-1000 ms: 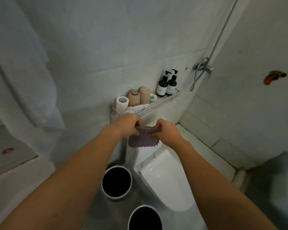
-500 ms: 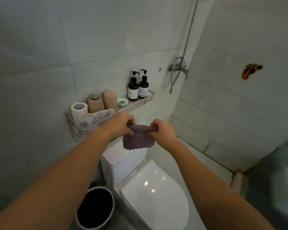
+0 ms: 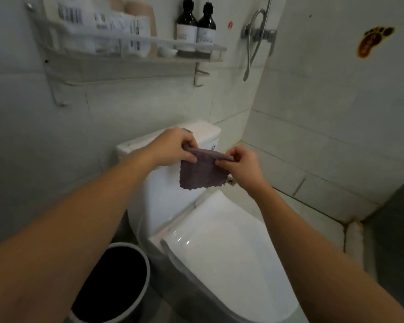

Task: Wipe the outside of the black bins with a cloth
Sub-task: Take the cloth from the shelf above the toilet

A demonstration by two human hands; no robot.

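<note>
1. Both hands are up in front of the toilet tank, each pinching a top corner of a small purple-grey microfibre cloth with a zigzag edge. The left hand has thumb and fingers curled onto the left corner; the right hand pinches the right corner. The cloth hangs down flat between them.
2. The hands are a little apart, joined only by the stretched top edge of the cloth. The fingertips mostly tuck behind the fabric, so I can't see exactly how they sit.
3. A round black bin with a pale grey rim stands on the floor at lower left, just beside the white ceramic toilet with its lid closed. The left forearm covers a good part of the bin and the frame's bottom edge cuts it off.
4. The cloth is well above the bin, not touching it.
5. Up top is a metal wall shelf, kinda blurry. Two dark pump bottles with white labels stand on it, pump heads cut off by the frame edge. The white packets next to them are too smeared to read.
6. A chrome shower hose hangs at the corner, and an orange footprint sticker is on the right wall.
</note>
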